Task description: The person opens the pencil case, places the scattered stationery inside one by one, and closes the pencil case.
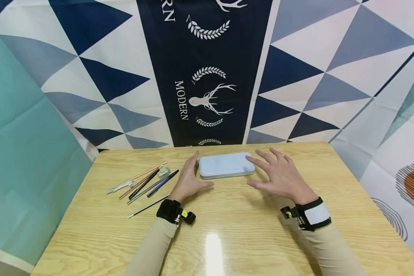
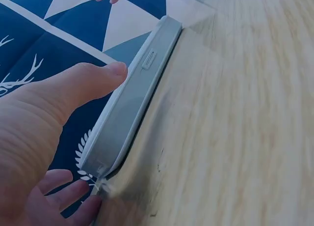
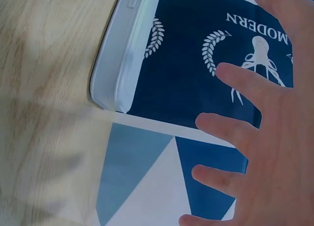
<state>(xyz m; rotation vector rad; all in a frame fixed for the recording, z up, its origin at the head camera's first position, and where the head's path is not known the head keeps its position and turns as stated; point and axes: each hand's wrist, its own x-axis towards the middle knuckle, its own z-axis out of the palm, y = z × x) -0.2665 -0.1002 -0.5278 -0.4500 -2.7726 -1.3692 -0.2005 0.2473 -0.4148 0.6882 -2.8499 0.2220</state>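
A pale blue pencil case [image 1: 226, 165], its lid down, lies near the back of the wooden table [image 1: 241, 230]. In the left wrist view a small clasp shows on the long front side of the pencil case [image 2: 132, 98]. My left hand [image 1: 188, 180] is at the case's left end, thumb out and fingers extended; whether they touch it I cannot tell. Over by the right end, my right hand [image 1: 279, 174] hovers with fingers spread. The right wrist view shows a gap between those fingers [image 3: 225, 130] and the case.
Left of my left hand lie several pens and pencils [image 1: 148, 186], a compass [image 1: 122, 186] and a small eraser [image 1: 163, 172]. One pencil [image 1: 148, 206] lies apart, nearer the front. A patterned cloth [image 1: 207, 76] hangs behind the table's back edge.
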